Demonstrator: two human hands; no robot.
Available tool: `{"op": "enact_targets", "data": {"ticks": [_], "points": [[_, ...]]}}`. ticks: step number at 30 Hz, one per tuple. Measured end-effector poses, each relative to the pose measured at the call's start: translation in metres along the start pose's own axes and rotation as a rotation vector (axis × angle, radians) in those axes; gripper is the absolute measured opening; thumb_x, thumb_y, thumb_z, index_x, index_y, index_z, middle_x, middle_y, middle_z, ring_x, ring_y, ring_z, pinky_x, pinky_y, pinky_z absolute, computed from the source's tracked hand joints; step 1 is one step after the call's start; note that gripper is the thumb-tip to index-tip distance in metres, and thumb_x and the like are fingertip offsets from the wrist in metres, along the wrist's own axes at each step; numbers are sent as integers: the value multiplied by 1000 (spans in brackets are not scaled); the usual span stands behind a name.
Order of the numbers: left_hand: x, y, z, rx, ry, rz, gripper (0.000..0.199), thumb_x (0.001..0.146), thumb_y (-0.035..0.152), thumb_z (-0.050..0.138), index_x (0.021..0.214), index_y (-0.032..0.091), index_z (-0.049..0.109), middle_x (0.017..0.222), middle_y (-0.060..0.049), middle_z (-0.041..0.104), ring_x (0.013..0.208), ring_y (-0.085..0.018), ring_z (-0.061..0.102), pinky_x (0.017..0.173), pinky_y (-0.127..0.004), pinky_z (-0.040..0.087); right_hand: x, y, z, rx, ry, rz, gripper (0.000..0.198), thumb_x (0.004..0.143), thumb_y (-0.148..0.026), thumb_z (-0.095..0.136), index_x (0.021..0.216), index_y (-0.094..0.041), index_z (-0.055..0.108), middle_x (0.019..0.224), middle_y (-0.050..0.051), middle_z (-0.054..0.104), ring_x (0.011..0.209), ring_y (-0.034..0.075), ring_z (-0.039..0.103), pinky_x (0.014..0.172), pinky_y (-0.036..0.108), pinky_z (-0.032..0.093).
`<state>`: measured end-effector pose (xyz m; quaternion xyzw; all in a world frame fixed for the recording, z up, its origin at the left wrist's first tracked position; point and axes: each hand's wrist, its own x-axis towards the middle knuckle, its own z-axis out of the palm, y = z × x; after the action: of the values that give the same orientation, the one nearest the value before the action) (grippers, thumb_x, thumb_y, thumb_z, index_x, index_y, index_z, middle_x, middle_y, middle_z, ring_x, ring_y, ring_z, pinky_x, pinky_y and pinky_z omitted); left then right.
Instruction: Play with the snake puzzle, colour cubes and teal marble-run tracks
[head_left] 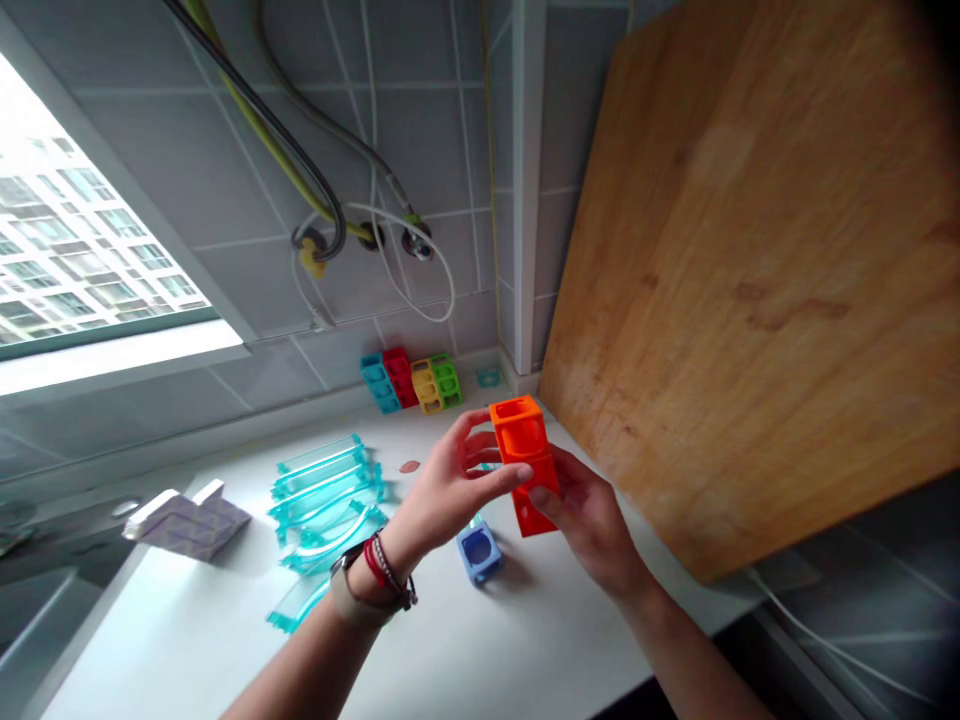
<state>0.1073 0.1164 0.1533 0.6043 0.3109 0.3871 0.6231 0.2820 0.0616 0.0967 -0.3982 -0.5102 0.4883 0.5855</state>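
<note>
Both my hands grip a short upright stack of orange-red toy blocks (520,430) with round openings, raised over the white counter. My left hand (457,475) has its thumb across the front of the stack and its fingers behind it. From the right, my right hand (589,515) closes on the lower part, thumb on the front face. A blue block (478,552) with a round hole stands on the counter below, between my forearms. Left of my left hand lie several clear turquoise track pieces (326,490) in a rough row.
By the back wall stand blue (380,382), red (400,377), yellow (427,386) and green block stacks (445,380). A folded patterned box (187,522) sits at the left. A large wooden board (750,280) leans at the right. Hoses (322,190) hang on the tiled wall.
</note>
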Motion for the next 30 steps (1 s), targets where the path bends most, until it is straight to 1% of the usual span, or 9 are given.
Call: {"op": "enact_targets", "data": {"ticks": [4,7,11,16,19,22,25,28,30], "points": [[-6,15,-14,133,42,61,58,78,30,89,128,17,63,122,-16,76,111,-32,74,93,-44,62,-6,-2,-1,-121,18,-29,62,93,-52,71,148,-29,54,146,11,62,129,28,62,106,47,54],[-17,31,-40,164,216,146,60,78,33,89,130,17,63,128,-15,74,113,-31,74,95,-44,62,-38,5,-15,-286,99,-73,62,95,-49,69,151,-30,51,150,11,59,135,29,58,113,50,49],[-31,48,-90,116,345,108,66,78,38,89,134,16,64,129,-16,73,109,-31,74,93,-46,63,-113,34,-54,-445,199,-17,34,95,-50,66,116,-25,76,126,12,74,117,31,70,102,43,58],[-39,63,-153,160,438,17,71,68,40,95,129,15,69,120,-15,77,109,-30,73,91,-43,64,-170,54,-93,-528,394,46,44,84,-61,72,99,-20,80,96,13,81,89,32,79,78,34,67],[-38,69,-180,154,491,-9,71,65,40,97,125,11,70,111,-15,78,102,-29,75,88,-44,64,-163,47,-91,-630,294,71,51,83,-68,68,94,-21,81,79,10,79,74,28,77,67,30,63],[-32,70,-198,161,560,-22,76,66,31,98,131,11,66,108,-14,78,99,-27,75,90,-44,62,-140,38,-81,-741,74,57,50,87,-69,61,75,-22,75,62,4,67,59,22,65,58,29,54],[-22,64,-209,158,610,-31,61,82,26,87,135,13,61,115,-13,75,100,-24,73,89,-42,62,-121,36,-77,-815,-91,96,51,88,-66,61,62,-22,64,54,0,56,55,18,53,56,29,45],[-11,53,-218,146,629,-62,37,98,30,69,131,16,62,126,-11,68,105,-24,70,88,-44,62,-112,41,-84,-737,-93,178,55,84,-72,60,62,-22,60,52,-1,51,53,19,51,55,30,42],[-3,45,-224,143,649,-89,35,100,33,66,131,16,62,129,-11,66,108,-24,69,90,-45,61,-111,44,-89,-638,-86,227,56,83,-76,58,65,-22,61,54,-1,51,52,19,50,52,30,40]]}}
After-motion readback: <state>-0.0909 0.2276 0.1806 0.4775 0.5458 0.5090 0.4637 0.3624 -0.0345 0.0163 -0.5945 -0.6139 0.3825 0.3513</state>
